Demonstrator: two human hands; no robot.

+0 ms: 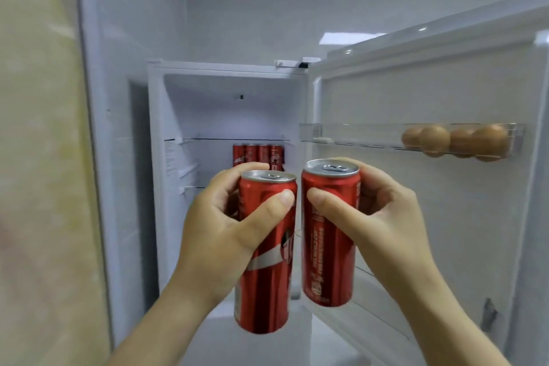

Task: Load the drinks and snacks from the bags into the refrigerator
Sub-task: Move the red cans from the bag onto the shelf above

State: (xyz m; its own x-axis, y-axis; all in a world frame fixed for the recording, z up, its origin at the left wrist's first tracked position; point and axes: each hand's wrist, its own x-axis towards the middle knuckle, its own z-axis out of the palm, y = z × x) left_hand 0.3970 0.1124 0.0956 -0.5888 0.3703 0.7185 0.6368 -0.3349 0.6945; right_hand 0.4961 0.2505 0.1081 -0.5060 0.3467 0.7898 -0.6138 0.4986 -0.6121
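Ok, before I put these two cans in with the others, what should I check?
1. Left hand grips left can: ok.
2. Right hand grips right can: ok.
3. Both cans roughly upright, tops sealed: ok.
4. Door open wide: ok.
5. Free space left of stored cans: ok.
6. Room in front of the stored cans: cannot tell, the hands hide it.

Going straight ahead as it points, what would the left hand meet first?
Probably the row of red cans standing deep in the refrigerator, beyond the left hand and its red can; depth is unclear.
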